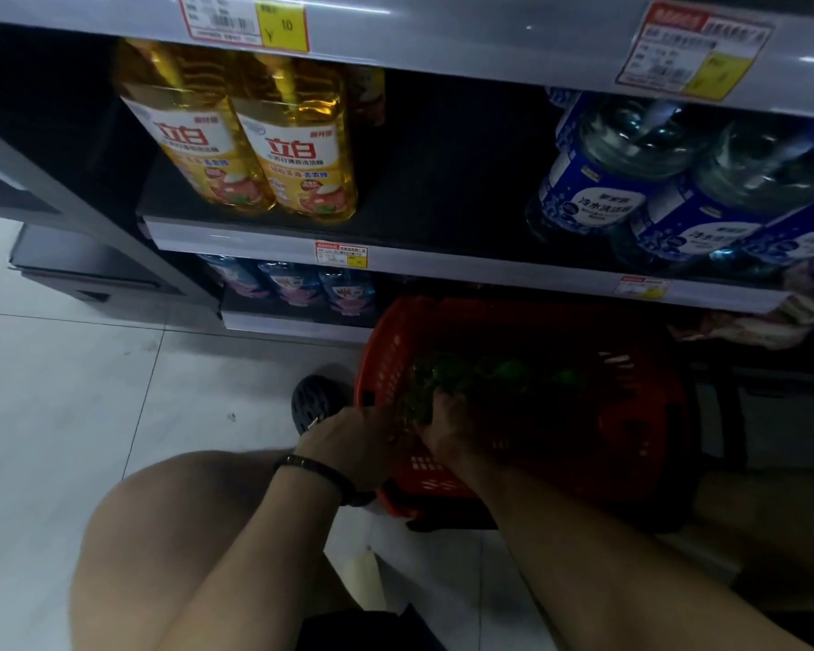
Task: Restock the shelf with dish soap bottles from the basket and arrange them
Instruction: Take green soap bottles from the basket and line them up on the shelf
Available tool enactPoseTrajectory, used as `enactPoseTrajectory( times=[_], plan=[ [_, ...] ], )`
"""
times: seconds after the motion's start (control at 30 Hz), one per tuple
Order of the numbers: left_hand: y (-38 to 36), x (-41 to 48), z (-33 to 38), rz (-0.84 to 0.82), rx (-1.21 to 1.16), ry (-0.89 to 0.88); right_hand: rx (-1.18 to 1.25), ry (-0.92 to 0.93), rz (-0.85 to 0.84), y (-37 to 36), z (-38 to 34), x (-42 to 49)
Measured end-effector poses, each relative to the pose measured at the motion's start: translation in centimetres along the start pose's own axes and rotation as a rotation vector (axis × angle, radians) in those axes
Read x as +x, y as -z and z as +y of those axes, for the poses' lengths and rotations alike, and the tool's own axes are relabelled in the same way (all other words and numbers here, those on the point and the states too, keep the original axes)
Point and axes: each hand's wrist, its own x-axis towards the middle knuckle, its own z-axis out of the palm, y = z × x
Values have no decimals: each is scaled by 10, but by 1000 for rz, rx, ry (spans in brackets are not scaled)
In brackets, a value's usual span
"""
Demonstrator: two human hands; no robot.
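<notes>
Basket (630, 368): red, on the floor against the lowest shelf; it holds green dish soap bottles (504, 371), dim and blurred.
Bottle axis: lost in the dark, cannot tell.
Left hand (358, 439): at the basket's near rim, grip unclear.
Right hand (447, 418): inside, fingers curled on one green bottle.
Middle shelf (442, 204): yellow bottles (273, 148) upright at left, blue-labelled bottles (668, 190) at right, well apart.

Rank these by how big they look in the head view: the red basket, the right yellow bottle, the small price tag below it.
1. red basket
2. right yellow bottle
3. price tag
Their distances from the camera differ, so this ranks apparent size only.
</notes>
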Motion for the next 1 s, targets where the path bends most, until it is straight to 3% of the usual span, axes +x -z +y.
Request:
enactPoseTrajectory(
  times=[0.1, 0.2, 0.4, 0.67, 0.83, 1.0],
  plan=[
    [1, 5, -4, 32, -28, 9, 34, 3, -7, 8, 2, -3],
    [4, 6, -4, 21, 116, -36, 87, -6, -3, 25, 7, -15],
    [11, -4, 3, 23, 226, -84, 186, 209, 86, 74, 26, -65],
    [10, -39, 28, 141, -23, -213, 196, 407, 340, 155, 15, -139],
    [-6, -73, 43, 238, -443, -517, 235, 453, 363, 220, -5, -194],
    [-1, -106, 70, 351, -636, -695, 223, 556, 379, 285, -32, -238]
  ],
)
